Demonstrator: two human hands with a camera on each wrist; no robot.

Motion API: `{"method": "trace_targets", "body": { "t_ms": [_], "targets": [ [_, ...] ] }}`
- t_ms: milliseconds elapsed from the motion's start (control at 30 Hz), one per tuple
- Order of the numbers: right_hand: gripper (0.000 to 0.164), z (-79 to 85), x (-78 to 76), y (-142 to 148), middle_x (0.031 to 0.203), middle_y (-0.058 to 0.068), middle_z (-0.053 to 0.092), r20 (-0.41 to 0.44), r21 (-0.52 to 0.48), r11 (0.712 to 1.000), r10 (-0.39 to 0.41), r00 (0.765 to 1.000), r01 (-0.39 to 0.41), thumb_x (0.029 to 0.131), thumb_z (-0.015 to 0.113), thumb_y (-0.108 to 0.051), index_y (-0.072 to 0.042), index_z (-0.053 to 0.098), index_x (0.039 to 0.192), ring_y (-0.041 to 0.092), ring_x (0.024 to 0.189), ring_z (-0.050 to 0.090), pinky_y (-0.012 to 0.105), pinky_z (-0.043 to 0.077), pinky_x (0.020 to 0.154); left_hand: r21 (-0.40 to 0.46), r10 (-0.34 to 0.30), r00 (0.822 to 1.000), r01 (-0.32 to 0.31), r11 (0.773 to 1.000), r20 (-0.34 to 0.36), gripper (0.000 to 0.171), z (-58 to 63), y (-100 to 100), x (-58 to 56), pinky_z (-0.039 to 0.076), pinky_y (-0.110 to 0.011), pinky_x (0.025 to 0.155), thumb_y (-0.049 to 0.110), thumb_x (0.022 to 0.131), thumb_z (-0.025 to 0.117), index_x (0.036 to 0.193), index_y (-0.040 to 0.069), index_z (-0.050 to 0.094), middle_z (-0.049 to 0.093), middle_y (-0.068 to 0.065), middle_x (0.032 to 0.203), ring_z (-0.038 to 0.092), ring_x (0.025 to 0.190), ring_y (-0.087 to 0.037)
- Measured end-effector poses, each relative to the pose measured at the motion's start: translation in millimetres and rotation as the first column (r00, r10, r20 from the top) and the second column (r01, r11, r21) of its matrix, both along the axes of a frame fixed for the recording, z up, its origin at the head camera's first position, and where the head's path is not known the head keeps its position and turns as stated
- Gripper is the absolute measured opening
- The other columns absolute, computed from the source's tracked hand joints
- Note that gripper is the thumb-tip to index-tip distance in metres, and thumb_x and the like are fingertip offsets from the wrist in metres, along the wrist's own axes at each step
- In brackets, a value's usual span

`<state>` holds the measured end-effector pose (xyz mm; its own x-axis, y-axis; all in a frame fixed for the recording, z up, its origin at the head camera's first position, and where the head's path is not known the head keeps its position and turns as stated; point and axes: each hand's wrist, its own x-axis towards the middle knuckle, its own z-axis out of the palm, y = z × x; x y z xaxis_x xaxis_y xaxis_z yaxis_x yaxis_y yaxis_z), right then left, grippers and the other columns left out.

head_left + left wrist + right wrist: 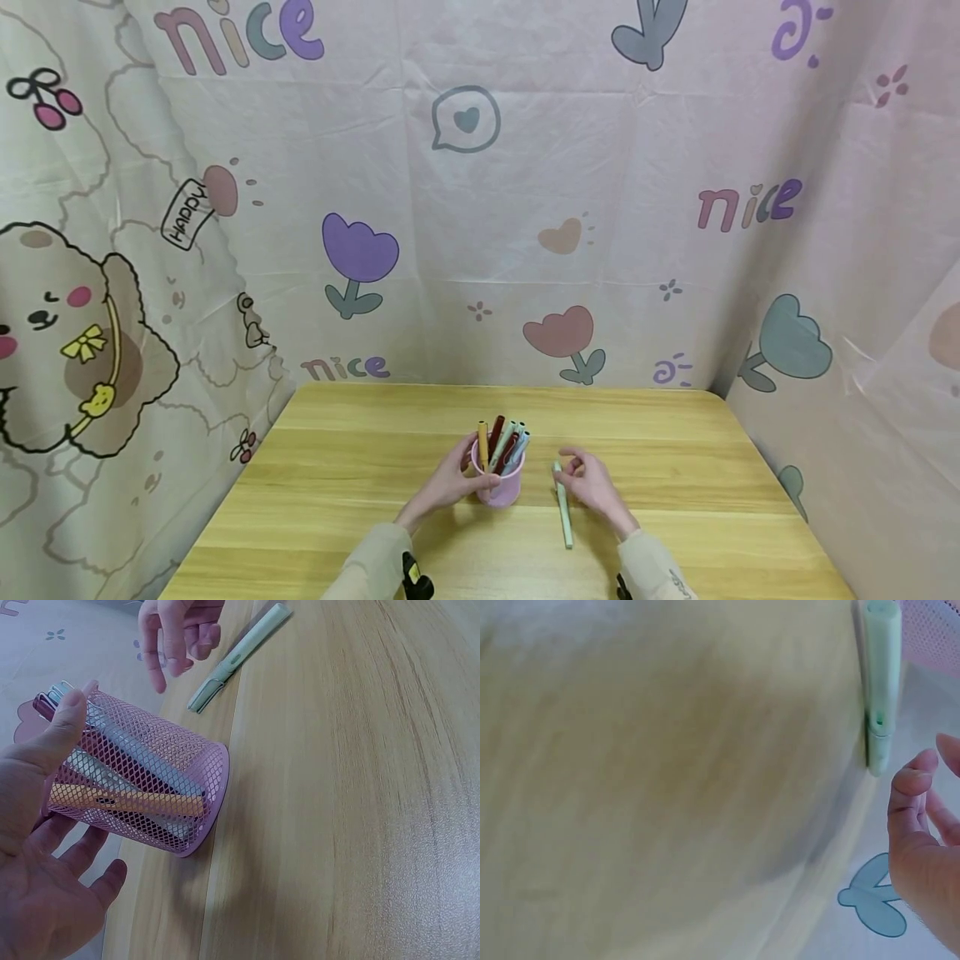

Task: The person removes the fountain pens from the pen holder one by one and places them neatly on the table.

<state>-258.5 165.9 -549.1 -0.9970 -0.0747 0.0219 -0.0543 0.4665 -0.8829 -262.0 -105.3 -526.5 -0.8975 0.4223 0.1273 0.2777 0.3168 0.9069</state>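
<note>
Left hand clasped pink mesh cup | right hand hung empty, fingers loosely bent, near green pen | we judged a stray brush might skew it

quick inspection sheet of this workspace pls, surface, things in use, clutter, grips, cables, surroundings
Surface: wood-grain table, a glossy patch of light in the left wrist view
Job's things: pink mesh cup upright, holding several pens; pale green pen lying on the table beside it
Clutter: nothing seen
Left grip: holds the cup
Right grip: near one end of the green pen, not touching it, holding nothing
Cables: nothing seen
Surroundings: printed cloth backdrop behind and at both sides, some creases
</note>
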Motion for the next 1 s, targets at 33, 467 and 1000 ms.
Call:
{"method": "trace_targets", "body": {
  "t_ms": [33,467,1000],
  "targets": [
    [0.047,0.9,-0.6,0.0,0.083,0.009,0.053,-0.005,-0.002,1.000,-0.003,1.000,0.003,0.077,0.066,-0.010,-0.001,0.050,0.120,0.009,0.056,0.049,0.018,0.041,0.043,0.002,-0.003,1.000,0.003,1.000,-0.002,0.084,0.2,0.1,0.1,0.028,-0.056,0.105,0.037,0.074,0.070,0.140,0.012,0.025,0.034,-0.014,0.142,0.033,0.129,-0.036],
    [0.045,20.9,-1.9,-3.2,0.083,0.009,0.053,-0.050,-0.071,0.997,-0.006,0.999,0.002,0.076,0.067,-0.007,-0.003,0.052,0.118,0.011,0.050,0.050,0.018,0.043,0.042,-0.010,0.006,1.000,-0.006,1.000,-0.002,0.083,-1.3,0.5,-0.7,0.028,-0.054,0.105,0.038,0.073,0.070,0.139,0.016,0.025,0.034,-0.012,0.142,0.033,0.129,-0.035],
    [0.028,55.8,9.6,-24.4,0.098,0.021,0.058,-0.152,-0.178,0.962,0.181,0.972,-0.208,0.079,0.065,-0.010,-0.002,0.057,0.105,0.028,0.083,0.060,0.021,0.054,0.068,0.029,-0.032,0.999,0.031,0.999,0.024,0.080,24.1,1.4,13.6,0.023,-0.060,0.105,0.024,0.077,0.069,0.139,0.004,0.023,0.031,-0.023,0.141,0.030,0.129,-0.042]
  ]
}}
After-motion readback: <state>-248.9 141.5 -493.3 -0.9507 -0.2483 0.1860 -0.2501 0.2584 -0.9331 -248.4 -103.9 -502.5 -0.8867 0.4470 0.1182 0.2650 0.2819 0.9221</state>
